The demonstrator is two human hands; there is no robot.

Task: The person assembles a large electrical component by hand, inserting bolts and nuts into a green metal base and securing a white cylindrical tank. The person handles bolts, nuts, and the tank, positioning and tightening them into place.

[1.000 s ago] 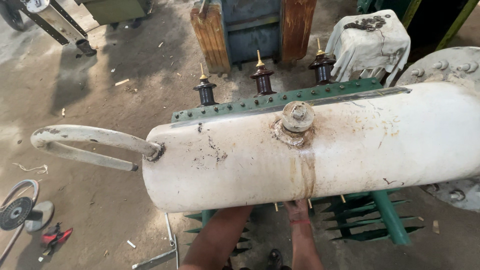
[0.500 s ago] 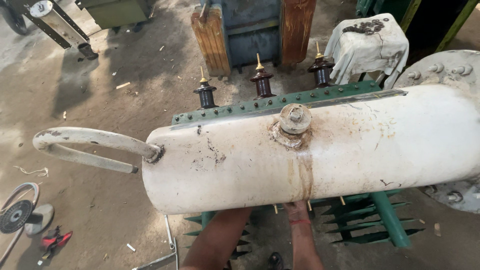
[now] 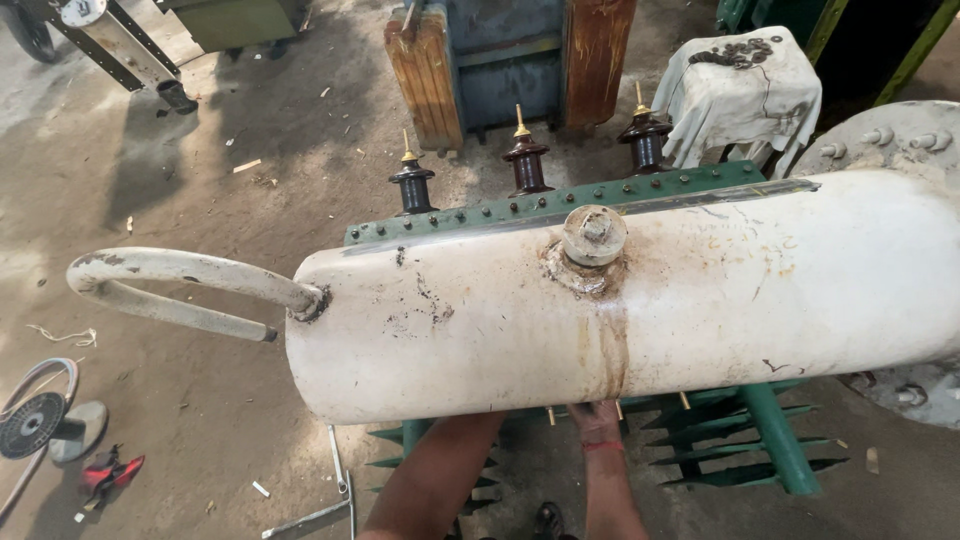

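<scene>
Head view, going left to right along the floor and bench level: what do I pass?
Grinder disc → red tool → bent pipe → white tank → green fins.

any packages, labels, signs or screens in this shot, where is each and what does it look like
No packages, labels, signs or screens can be made out.
The nearest thing to a wrapping is a white cloth cover draped over a boxy object at upper right, with dark small parts piled on top.
The white cylindrical tank in the middle carries rust stains and scuffs only; both forearms reach under it, hands hidden.
</scene>
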